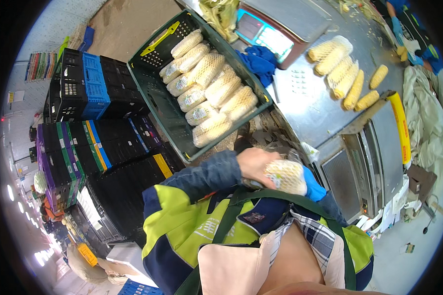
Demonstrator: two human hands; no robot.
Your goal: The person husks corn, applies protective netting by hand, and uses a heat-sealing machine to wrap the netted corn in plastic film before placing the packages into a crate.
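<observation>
My bare left hand (257,166) is closed around the left end of a pack of corn in white foam netting (287,177), close to my chest. My right hand (313,185), in a blue glove, holds the same pack from its far side; its fingers are mostly hidden. Several net-wrapped corn packs with labels (221,85) lie in rows in a dark green plastic crate (162,127) ahead to the left. On the steel table (302,107) to the right lie net-sleeved corn cobs (334,62) and several bare peeled cobs (378,76).
A scale with a lit panel (267,35) and a blue cloth (258,62) sit beside the crate. A steel machine with a yellow side strip (369,158) stands at right. Stacked black crates (114,147) rise at left. A co-worker with blue gloves (398,27) is at top right.
</observation>
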